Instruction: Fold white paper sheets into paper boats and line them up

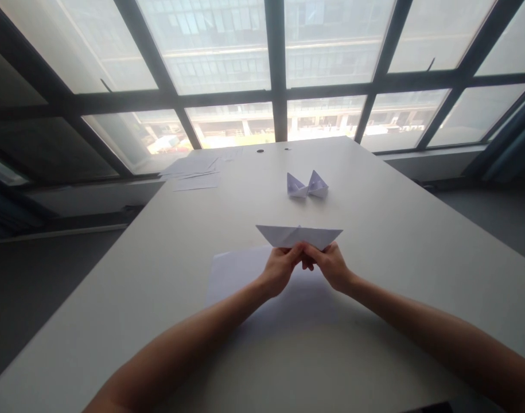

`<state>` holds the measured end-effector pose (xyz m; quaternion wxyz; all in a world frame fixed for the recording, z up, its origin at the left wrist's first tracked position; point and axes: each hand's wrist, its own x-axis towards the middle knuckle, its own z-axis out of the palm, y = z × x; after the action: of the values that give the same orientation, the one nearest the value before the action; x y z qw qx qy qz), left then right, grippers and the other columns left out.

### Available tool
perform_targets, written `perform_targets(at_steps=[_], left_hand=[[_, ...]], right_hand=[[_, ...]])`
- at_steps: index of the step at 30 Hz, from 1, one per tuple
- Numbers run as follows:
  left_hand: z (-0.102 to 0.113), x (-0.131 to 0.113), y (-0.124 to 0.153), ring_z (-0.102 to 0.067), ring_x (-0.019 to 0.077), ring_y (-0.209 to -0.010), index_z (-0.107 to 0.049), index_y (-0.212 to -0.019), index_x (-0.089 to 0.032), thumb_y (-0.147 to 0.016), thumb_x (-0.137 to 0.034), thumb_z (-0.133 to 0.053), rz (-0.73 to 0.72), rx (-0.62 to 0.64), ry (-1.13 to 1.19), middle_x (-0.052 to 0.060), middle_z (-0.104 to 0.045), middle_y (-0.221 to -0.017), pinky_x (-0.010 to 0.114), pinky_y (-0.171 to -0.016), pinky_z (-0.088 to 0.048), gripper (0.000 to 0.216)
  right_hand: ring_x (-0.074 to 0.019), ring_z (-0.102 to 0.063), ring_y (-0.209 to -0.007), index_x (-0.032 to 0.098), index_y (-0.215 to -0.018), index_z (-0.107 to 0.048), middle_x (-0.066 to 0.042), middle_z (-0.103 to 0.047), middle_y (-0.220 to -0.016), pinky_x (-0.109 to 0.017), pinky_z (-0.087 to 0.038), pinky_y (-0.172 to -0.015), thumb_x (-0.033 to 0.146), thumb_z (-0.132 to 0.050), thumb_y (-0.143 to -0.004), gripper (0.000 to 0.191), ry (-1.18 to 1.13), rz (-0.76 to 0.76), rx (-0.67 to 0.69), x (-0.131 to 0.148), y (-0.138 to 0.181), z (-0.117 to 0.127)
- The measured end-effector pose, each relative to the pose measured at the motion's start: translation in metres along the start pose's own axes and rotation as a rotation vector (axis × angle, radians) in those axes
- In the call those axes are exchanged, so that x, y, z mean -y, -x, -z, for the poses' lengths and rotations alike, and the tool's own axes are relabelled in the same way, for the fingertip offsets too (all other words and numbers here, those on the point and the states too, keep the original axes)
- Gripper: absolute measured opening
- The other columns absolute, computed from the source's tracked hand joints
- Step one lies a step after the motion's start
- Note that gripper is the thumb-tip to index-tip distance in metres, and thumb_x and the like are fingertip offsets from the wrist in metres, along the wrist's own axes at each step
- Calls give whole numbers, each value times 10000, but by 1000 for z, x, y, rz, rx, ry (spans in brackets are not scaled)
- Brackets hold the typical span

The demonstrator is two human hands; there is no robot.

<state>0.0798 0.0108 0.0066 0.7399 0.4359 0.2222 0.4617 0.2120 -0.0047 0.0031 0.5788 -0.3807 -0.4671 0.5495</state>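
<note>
A folded white paper boat (299, 234) is held up over the white table (417, 241). My left hand (280, 269) pinches its underside from the left, fingers closed on the paper. My right hand (329, 265) pinches the underside from the right, and the two hands touch in the middle. Under my hands lies a flat white sheet of paper (236, 272). Farther back on the table stand two smaller folded paper boats (307, 185), side by side.
Several loose paper sheets (195, 172) lie at the table's far left corner. Two small round holes (260, 151) sit near the far edge. Large windows with dark frames rise behind the table. The floor drops away left and right.
</note>
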Motion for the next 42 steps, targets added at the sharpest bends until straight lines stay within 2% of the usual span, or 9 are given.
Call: perform_targets(at_steps=[4, 7, 13, 16, 19, 27, 32, 37, 42], left_hand=[[6, 0, -3, -601, 176, -677, -693, -811, -109, -860, -358, -690, -48, -83, 85, 61, -648, -726, 352, -710, -485, 254], [11, -3, -7, -644, 190, -819, -712, -891, -119, -820, -295, -742, -75, -185, 150, 83, -706, -894, 363, -846, -490, 192], [14, -8, -11, -644, 208, -1032, -721, -978, -156, -797, -259, -769, -104, -238, 214, 65, -721, -997, 391, -1022, -428, 214], [13, -4, -8, -662, 217, -926, -733, -912, -139, -797, -289, -769, -82, -159, 127, 73, -722, -906, 392, -927, -476, 192], [15, -1, -7, -648, 199, -729, -730, -810, -116, -818, -332, -743, -36, -42, 54, 75, -703, -763, 392, -797, -503, 216], [38, -21, -19, -665, 176, -958, -751, -921, -143, -780, -292, -783, -176, -273, 105, 69, -743, -986, 339, -1009, -436, 207], [31, -19, -12, -601, 217, -1150, -691, -1135, -233, -775, -273, -793, -78, -115, 146, 64, -674, -1220, 385, -1032, -419, 376], [32, -18, -8, -656, 241, -970, -762, -852, -151, -709, -269, -841, -38, -43, 50, 91, -745, -948, 415, -970, -451, 201], [45, -22, -11, -646, 233, -982, -768, -871, -143, -752, -360, -806, -50, -72, 70, 94, -742, -953, 396, -964, -458, 250]], right_hand=[[-130, -536, -475, 133, -635, -706, -53, -664, -572, -263, -398, -453, 426, -736, -797, 336, 88, 21, -6, -1, -4, 6], [-127, -543, -501, 134, -699, -742, -73, -700, -633, -265, -414, -484, 438, -664, -858, 352, 91, 41, 39, -2, -8, 14], [-139, -589, -546, 144, -849, -748, -77, -715, -706, -262, -434, -494, 479, -580, -909, 380, 69, 134, 36, -1, -8, 26], [-153, -601, -551, 139, -869, -743, -78, -709, -716, -265, -436, -466, 519, -668, -830, 389, 98, 126, 101, 0, -8, 23], [-152, -585, -506, 136, -743, -733, -59, -680, -627, -264, -423, -436, 445, -775, -748, 312, 126, 111, 58, -1, -8, 17], [-146, -580, -493, 134, -659, -725, -80, -708, -629, -271, -439, -442, 377, -784, -743, 263, 176, 118, -114, -4, -11, 24], [-160, -619, -535, 162, -743, -752, -58, -723, -663, -278, -490, -481, 370, -765, -767, 210, 316, 159, -141, -9, -4, 19], [-179, -642, -598, 186, -849, -755, -38, -714, -697, -293, -514, -506, 405, -734, -799, 226, 335, 187, -7, -5, 1, 19], [-163, -603, -577, 162, -757, -739, -54, -688, -665, -300, -478, -524, 415, -624, -897, 311, 327, 252, 32, 2, -1, 33]])
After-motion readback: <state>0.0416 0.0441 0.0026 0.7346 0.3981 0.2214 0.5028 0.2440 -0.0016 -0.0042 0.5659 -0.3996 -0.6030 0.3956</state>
